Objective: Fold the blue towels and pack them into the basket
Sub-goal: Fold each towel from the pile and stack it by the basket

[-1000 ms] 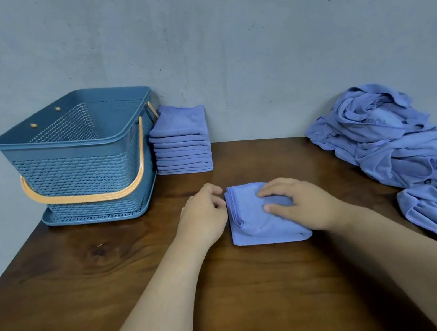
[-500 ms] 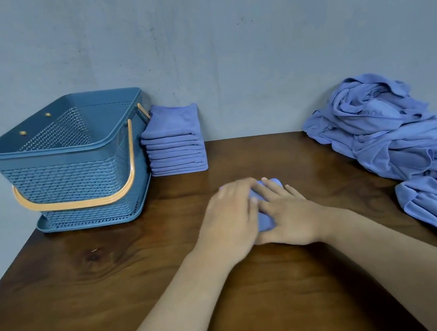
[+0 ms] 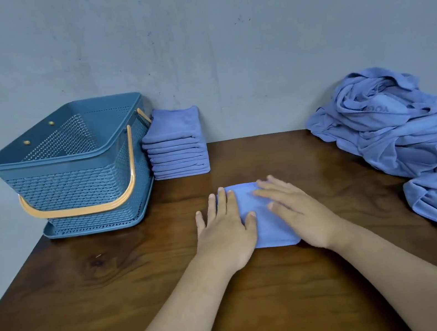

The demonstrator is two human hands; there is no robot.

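Left hand point(image 3: 224, 231) and right hand point(image 3: 298, 212) press flat-fingered on the folded towel point(image 3: 264, 225).

A second ago the left hand point(image 3: 224, 232) was curled at the left edge of the towel point(image 3: 262, 224), while the right hand point(image 3: 298, 212) held down its top with bent fingers. Half a second ago both hands were pressed close together over the towel and hid nearly all of it. Now they have drawn apart and lie flat with fingers straight and spread, the left on its left part, the right on its right part, with the smooth towel showing between them.
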